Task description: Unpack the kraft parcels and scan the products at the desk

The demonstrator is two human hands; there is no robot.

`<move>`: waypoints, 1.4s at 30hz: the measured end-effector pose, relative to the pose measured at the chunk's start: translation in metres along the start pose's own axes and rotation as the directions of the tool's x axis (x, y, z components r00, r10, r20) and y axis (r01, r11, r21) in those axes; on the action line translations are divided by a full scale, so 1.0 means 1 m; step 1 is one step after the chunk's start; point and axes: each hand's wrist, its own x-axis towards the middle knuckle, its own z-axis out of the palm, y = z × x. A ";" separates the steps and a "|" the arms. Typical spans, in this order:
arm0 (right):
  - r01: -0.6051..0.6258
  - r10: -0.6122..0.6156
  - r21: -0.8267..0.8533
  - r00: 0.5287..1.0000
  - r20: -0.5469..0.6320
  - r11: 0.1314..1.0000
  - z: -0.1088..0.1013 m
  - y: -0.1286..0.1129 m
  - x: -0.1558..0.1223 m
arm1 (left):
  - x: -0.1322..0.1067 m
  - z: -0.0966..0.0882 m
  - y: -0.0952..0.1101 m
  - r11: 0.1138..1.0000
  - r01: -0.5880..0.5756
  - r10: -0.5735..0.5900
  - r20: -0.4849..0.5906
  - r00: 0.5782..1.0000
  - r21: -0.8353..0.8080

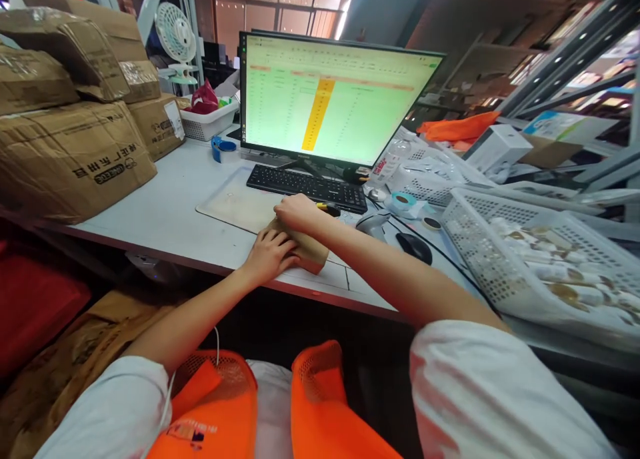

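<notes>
A small brown cardboard box [311, 251] lies on the white desk [165, 206] near its front edge. My left hand [270, 254] rests on the box's near side with the fingers bent over it. My right hand [295, 211] presses on the box's far top, fingers curled down. A yellow-and-black tool [329, 210] lies just beyond my right hand, in front of the black keyboard [307, 186]. The box sits partly on a beige mat [235, 206].
A monitor [330, 99] showing a green spreadsheet stands behind the keyboard. Large cardboard boxes [70, 152] are stacked at left. A white basket [540, 266] of wrapped items sits at right, beside a black mouse [414, 247], a scanner [374, 223] and tape rolls [404, 203].
</notes>
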 end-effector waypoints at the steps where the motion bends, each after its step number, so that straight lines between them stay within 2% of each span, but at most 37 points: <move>1: 0.010 -0.009 -0.029 1.000 0.014 1.000 -0.001 0.001 -0.006 | 0.000 0.000 0.000 1.000 -0.003 0.003 -0.002 1.000 0.004; 5: 0.007 0.004 -0.105 0.995 0.099 0.994 0.001 0.013 -0.047 | -0.002 -0.001 0.002 1.000 -0.010 0.010 -0.015 1.000 -0.002; 8: -0.061 0.080 -0.106 0.978 0.191 0.993 0.014 0.034 -0.092 | -0.001 -0.005 0.002 1.000 -0.010 0.010 0.008 1.000 -0.015; 10: -0.149 0.161 -0.065 0.952 0.259 0.987 0.030 0.050 -0.122 | 0.002 -0.010 0.002 1.000 -0.007 0.007 0.037 0.999 -0.019; 12: -0.299 0.278 0.031 0.918 0.283 0.954 0.049 0.062 -0.148 | 0.008 -0.015 0.001 0.999 -0.010 0.012 0.068 0.998 -0.030; 14: -0.434 0.393 0.128 0.883 0.257 0.892 0.068 0.068 -0.165 | 0.015 -0.018 0.000 0.998 -0.038 0.042 0.090 0.995 -0.049; 16: -0.507 0.472 0.182 0.858 0.202 0.843 0.084 0.067 -0.172 | 0.021 -0.017 0.001 0.994 -0.089 0.095 0.095 0.991 -0.065; 19: -0.550 0.544 0.234 0.834 0.095 0.802 0.100 0.063 -0.164 | 0.026 -0.011 0.003 0.987 -0.137 0.145 0.093 0.985 -0.082; 22: -0.563 0.595 0.286 0.803 -0.031 0.775 0.104 0.063 -0.138 | 0.027 -0.003 0.005 0.985 -0.131 0.140 0.073 0.988 -0.108; 24: -0.485 0.574 0.390 0.805 -0.150 0.782 0.100 0.063 -0.114 | 0.027 0.000 0.004 0.984 -0.129 0.137 0.063 0.989 -0.120; 27: -0.244 0.441 0.534 0.853 -0.278 0.809 0.091 0.056 -0.077 | 0.027 0.001 0.001 0.983 -0.140 0.148 0.070 0.986 -0.116; 29: -0.188 0.364 0.523 0.896 -0.256 0.831 0.083 0.049 -0.058 | 0.028 0.000 -0.001 0.982 -0.153 0.162 0.069 0.984 -0.113; 32: -0.183 0.281 0.390 0.936 -0.211 0.903 0.071 0.040 -0.046 | 0.030 0.000 -0.002 0.979 -0.167 0.175 0.063 0.983 -0.118; 35: -0.104 0.154 0.198 0.955 -0.253 0.975 0.063 0.031 -0.050 | 0.030 -0.001 0.000 0.979 -0.166 0.174 0.060 0.983 -0.117; 38: -0.051 0.065 0.056 0.958 -0.279 0.997 0.058 0.027 -0.055 | 0.029 -0.001 0.002 0.984 -0.151 0.157 0.055 0.986 -0.099; 40: -0.107 0.116 0.048 0.953 -0.279 0.993 0.055 0.032 -0.054 | 0.027 0.000 0.003 0.989 -0.125 0.131 0.069 0.989 -0.085; 42: -0.297 0.316 0.111 0.909 -0.273 0.948 0.051 0.046 -0.050 | 0.026 -0.001 0.003 0.991 -0.107 0.115 0.098 0.989 -0.084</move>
